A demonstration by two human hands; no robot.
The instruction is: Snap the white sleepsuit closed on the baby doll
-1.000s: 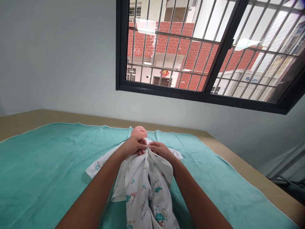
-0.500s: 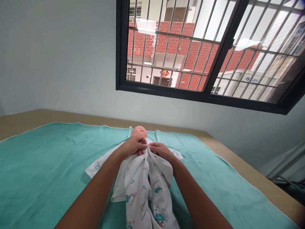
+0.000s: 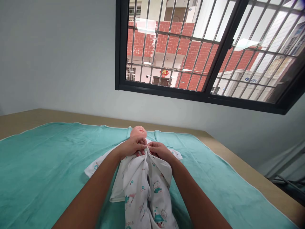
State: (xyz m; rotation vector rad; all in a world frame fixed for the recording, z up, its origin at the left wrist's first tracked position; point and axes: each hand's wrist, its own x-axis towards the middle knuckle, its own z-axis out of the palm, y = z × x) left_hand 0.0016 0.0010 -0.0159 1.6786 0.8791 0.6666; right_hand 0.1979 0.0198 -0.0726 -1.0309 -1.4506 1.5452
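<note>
A baby doll lies on its back, its pink head [image 3: 138, 131] toward the wall. White baby clothes [image 3: 140, 184] printed with bears and teal houses cover its body, and the sleeves spread out to both sides. Over the chest, my left hand [image 3: 136, 144] pinches the gathered upper edge of the cloth. Close against it, my right hand [image 3: 158, 149] pinches the same edge from the other side. The fingertips of both hands nearly meet. Whether a button or tie lies between them is hidden. Trouser legs hang toward me between my forearms.
A teal blanket [image 3: 54, 165] is spread beneath the doll on a wooden table [image 3: 21, 119]. Behind the table stands a pale wall [image 3: 59, 57] with a dark-framed, barred window [image 3: 162, 90]. Metal bars [image 3: 288, 181] show at the far right.
Both hands keep their pinch on the cloth at almost the same place. The whole view has shifted very slightly.
</note>
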